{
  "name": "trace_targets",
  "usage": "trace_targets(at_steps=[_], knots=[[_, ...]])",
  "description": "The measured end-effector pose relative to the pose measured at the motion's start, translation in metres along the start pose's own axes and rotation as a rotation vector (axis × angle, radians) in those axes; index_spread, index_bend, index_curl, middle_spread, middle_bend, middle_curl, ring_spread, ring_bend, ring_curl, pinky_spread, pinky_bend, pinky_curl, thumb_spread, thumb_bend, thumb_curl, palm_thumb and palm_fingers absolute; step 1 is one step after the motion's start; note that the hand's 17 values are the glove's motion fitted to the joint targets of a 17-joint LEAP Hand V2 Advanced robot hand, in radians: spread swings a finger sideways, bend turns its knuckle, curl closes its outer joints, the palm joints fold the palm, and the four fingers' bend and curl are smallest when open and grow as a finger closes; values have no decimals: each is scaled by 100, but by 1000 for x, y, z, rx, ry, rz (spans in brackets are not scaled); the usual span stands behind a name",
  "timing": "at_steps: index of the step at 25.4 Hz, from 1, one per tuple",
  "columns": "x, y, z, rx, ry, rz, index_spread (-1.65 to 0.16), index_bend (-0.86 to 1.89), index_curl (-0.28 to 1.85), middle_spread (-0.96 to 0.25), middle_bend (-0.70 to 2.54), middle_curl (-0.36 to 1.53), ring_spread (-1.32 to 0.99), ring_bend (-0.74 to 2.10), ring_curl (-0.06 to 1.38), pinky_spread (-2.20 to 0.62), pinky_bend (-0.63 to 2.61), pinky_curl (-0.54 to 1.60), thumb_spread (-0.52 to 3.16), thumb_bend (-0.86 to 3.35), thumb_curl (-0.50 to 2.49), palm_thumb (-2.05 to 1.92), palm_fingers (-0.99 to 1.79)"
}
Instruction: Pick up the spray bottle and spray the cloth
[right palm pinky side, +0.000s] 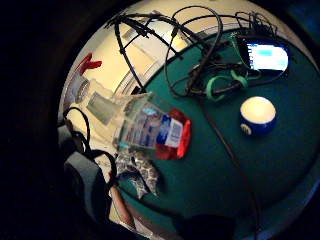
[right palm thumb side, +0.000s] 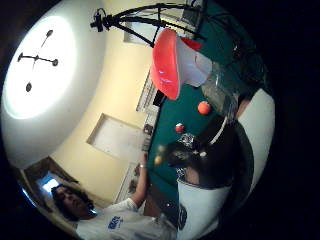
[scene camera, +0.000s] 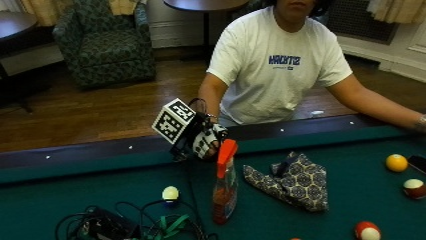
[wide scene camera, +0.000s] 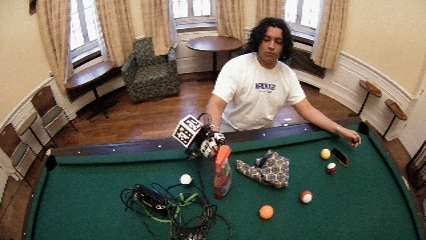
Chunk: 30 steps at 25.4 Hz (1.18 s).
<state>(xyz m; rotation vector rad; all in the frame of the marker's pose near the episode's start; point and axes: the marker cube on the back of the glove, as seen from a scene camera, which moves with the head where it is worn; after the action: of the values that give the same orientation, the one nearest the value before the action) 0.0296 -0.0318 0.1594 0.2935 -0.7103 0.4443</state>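
A gloved right hand (scene camera: 203, 140), its fingers curled and seemingly empty, hovers just left of the orange-topped bottle (scene camera: 224, 185) upright on the felt, which looks light, rigid, slick and best gripped at the neck, with the soft cloth (scene camera: 293, 181) lying right.

Both outside cameras looked across the table (scene camera: 373, 200) at the person, one near, one high and wide, while both palm cameras sat close against the spray bottle (scene camera: 224, 187).
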Motion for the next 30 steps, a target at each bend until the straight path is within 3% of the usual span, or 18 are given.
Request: trace_targets(at_steps=[3,9,10,18,30], knots=[[0,-2,0,8,-40,7,-27,65,50,-22,70,61,-21,90,55,-19,87,57,103,0,52,91,144],[-2,-3,6,18,-2,8,-26,45,49,-21,67,62,-20,89,56,-23,81,54,98,-3,54,85,113],[-2,-4,9,16,8,13,-27,37,46,-21,63,60,-20,86,54,-22,73,52,98,-4,53,84,95],[-4,-24,34,-28,-9,86,-34,12,40,-17,42,52,-15,69,50,-2,57,48,98,-6,45,70,34],[-7,-56,65,-191,-190,71,-35,8,27,-11,30,43,-13,64,40,10,51,38,91,-5,40,63,32]])
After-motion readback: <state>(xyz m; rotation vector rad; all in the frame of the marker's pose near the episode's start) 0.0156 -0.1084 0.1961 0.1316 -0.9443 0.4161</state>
